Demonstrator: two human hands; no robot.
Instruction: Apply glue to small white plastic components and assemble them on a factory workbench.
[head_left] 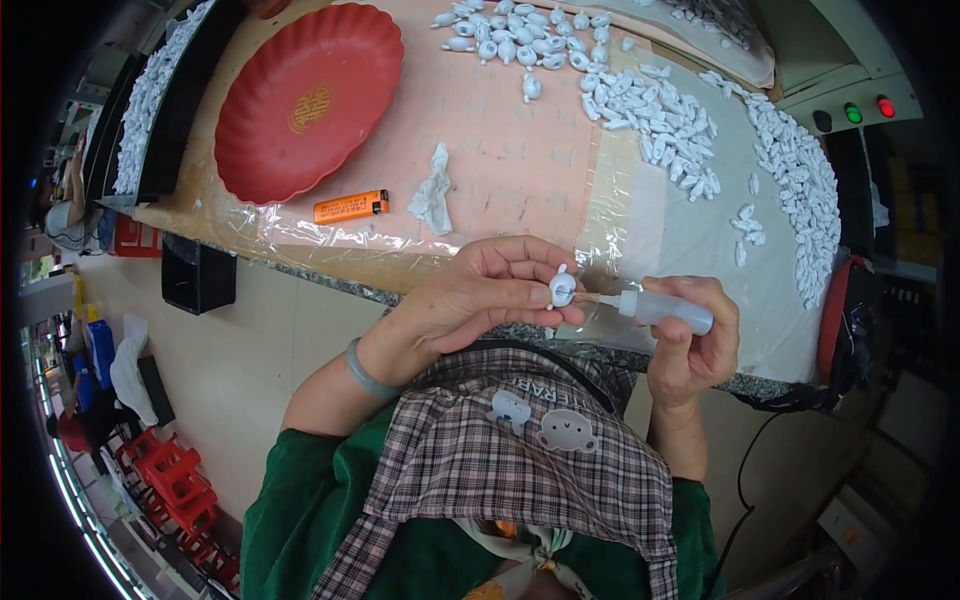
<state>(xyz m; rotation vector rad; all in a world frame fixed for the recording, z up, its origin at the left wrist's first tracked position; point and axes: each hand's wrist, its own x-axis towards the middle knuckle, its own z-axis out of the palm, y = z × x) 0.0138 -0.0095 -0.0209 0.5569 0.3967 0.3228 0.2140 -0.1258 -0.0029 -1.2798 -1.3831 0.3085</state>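
Note:
Between the thumb and fingers of my left hand (490, 290) is a small white plastic figure part (562, 290), rounded, with an opening in its side. My right hand (695, 340) is wrapped round a translucent squeeze bottle (668, 311) with a long thin nozzle. The bottle lies almost level, and its tip points left, reaching the opening of the white part; whether it touches cannot be made out. Both hands are held over the near edge of the table. Many similar rounded white parts (530, 88) lie at the back of the table.
Heaps of smaller white pieces (655, 115) spread across the right side. A scalloped red tray (250, 140) is at the left, with an orange box-like item (350, 206) and crumpled tissue (432, 190) near it. A black bin (165, 140) of white pieces borders the far left.

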